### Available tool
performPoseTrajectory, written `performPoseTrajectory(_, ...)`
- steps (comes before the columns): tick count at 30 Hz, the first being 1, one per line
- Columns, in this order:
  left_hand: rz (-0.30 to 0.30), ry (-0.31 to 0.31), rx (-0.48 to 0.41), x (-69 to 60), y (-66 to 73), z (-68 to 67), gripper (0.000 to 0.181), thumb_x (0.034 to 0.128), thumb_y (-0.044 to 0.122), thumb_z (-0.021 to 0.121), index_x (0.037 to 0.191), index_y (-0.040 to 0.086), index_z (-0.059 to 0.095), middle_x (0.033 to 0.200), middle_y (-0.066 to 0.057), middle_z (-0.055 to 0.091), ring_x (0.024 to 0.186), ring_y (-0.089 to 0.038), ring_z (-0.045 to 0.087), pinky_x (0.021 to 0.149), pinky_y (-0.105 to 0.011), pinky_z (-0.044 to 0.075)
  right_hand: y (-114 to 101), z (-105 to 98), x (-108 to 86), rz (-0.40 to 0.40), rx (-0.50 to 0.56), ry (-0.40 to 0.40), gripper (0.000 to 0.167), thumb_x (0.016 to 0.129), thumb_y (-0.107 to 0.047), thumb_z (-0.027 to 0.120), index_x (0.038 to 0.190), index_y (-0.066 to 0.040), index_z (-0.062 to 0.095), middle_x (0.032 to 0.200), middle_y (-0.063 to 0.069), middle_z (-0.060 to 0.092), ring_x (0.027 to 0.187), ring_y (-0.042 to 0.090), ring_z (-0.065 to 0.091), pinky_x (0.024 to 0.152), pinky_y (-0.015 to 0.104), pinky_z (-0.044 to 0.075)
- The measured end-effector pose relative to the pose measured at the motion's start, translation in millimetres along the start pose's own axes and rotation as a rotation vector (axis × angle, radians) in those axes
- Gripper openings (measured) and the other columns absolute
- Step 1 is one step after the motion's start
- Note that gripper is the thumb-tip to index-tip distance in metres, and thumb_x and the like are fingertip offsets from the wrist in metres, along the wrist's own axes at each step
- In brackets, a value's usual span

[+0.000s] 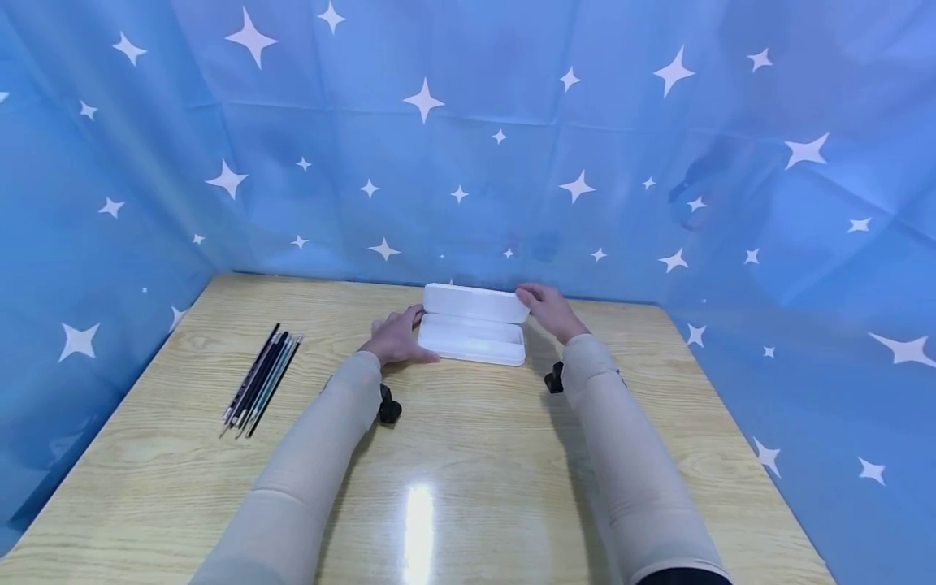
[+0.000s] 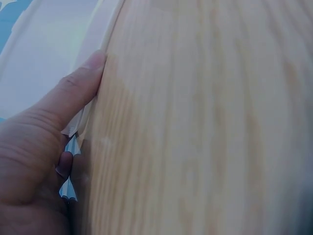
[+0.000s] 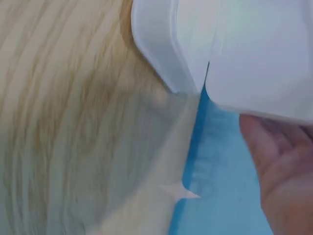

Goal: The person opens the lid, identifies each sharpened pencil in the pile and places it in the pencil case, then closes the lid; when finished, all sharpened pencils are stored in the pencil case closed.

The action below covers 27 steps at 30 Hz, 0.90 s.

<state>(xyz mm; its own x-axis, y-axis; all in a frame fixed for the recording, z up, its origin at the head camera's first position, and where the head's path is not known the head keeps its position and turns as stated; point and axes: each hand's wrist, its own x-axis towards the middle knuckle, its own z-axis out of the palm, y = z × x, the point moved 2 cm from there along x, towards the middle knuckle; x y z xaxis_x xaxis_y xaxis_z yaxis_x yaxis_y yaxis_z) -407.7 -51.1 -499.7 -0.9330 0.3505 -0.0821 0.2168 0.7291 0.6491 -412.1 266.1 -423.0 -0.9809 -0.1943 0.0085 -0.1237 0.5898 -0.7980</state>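
A white pencil case (image 1: 471,338) lies on the table with its lid (image 1: 475,303) raised at the back. My left hand (image 1: 398,335) holds the case's left end, the thumb (image 2: 80,83) along the front edge and the other fingers toward the back corner. At the upper right corner of the lid, my right hand (image 1: 550,310) grips the edge. The right wrist view shows that hand's fingers (image 3: 257,139) against the lid's side; their tips are partly hidden. Inside, the case shows only white surfaces.
A bundle of dark and pale pencils (image 1: 263,382) lies on the left of the wooden table (image 1: 483,471). Blue star-patterned cloth (image 1: 468,162) hangs close behind the table's back edge and along both sides. Black wrist devices (image 1: 390,405) sit at both cuffs.
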Motion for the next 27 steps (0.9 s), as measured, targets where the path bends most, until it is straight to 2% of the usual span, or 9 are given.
performPoseTrajectory(5,0.002,-0.001,-0.019,-1.8,3.2,0.1,0.119,0.0688,0.057,0.089,0.162,0.02,0.024,0.16,-0.003,0.039,0.136,-0.031,0.039,0.109,-0.051,0.022,2,-2,7.1,0.038,0.202,0.248,0.041,0.105,-0.023,0.058,0.137,0.002,0.055,0.133,0.021,0.058,0.123,0.036,0.055,0.104,0.052,0.047)
performPoseTrajectory(8,0.003,-0.002,-0.021,-2.3,5.7,-0.8,0.12,0.0692,0.056,0.089,0.162,0.02,0.023,0.161,-0.001,0.037,0.138,-0.03,0.037,0.111,-0.052,0.021,4,-4,12.4,0.055,0.217,0.315,0.03,0.104,-0.018,0.06,0.125,0.003,0.06,0.12,0.02,0.061,0.112,0.039,0.058,0.1,0.055,0.049)
performPoseTrajectory(11,0.002,0.001,-0.003,-2.0,6.2,-1.3,0.122,0.0692,0.058,0.089,0.162,0.02,0.02,0.163,0.004,0.035,0.141,-0.03,0.036,0.111,-0.052,0.021,8,-4,18.5,0.071,0.181,0.321,0.026,0.105,-0.02,0.059,0.119,0.001,0.063,0.112,0.017,0.061,0.108,0.04,0.058,0.094,0.054,0.05)
performPoseTrajectory(14,0.016,0.009,0.006,-0.8,5.9,-1.5,0.123,0.0699,0.058,0.088,0.163,0.018,0.018,0.163,0.005,0.035,0.142,-0.03,0.035,0.111,-0.054,0.021,11,-4,24.3,0.084,0.144,0.337,0.027,0.105,-0.023,0.059,0.118,0.0,0.066,0.11,0.015,0.062,0.105,0.037,0.059,0.088,0.046,0.052)
performPoseTrajectory(18,0.026,0.014,0.01,0.8,4.9,-1.4,0.123,0.0703,0.058,0.087,0.163,0.017,0.017,0.163,0.005,0.035,0.143,-0.031,0.034,0.109,-0.054,0.022,13,-3,32.6,0.115,0.152,0.363,0.028,0.105,-0.024,0.058,0.116,-0.001,0.068,0.107,0.013,0.062,0.104,0.038,0.06,0.085,0.038,0.052)
performPoseTrajectory(23,0.019,0.009,0.008,0.1,2.7,-1.4,0.125,0.07,0.059,0.087,0.163,0.017,0.016,0.164,0.006,0.032,0.144,-0.03,0.032,0.109,-0.054,0.022,20,0,43.8,0.165,0.211,0.348,0.025,0.105,-0.021,0.058,0.113,0.001,0.068,0.106,0.014,0.062,0.107,0.043,0.059,0.091,0.047,0.053)
performPoseTrajectory(27,0.018,0.005,-0.003,-2.7,2.2,-2.1,0.122,0.0705,0.057,0.088,0.162,0.017,0.018,0.162,0.006,0.036,0.143,-0.029,0.034,0.11,-0.053,0.022,31,3,50.0,0.23,0.194,0.322,0.024,0.104,-0.018,0.059,0.113,0.002,0.07,0.112,0.018,0.063,0.107,0.04,0.062,0.095,0.051,0.053)
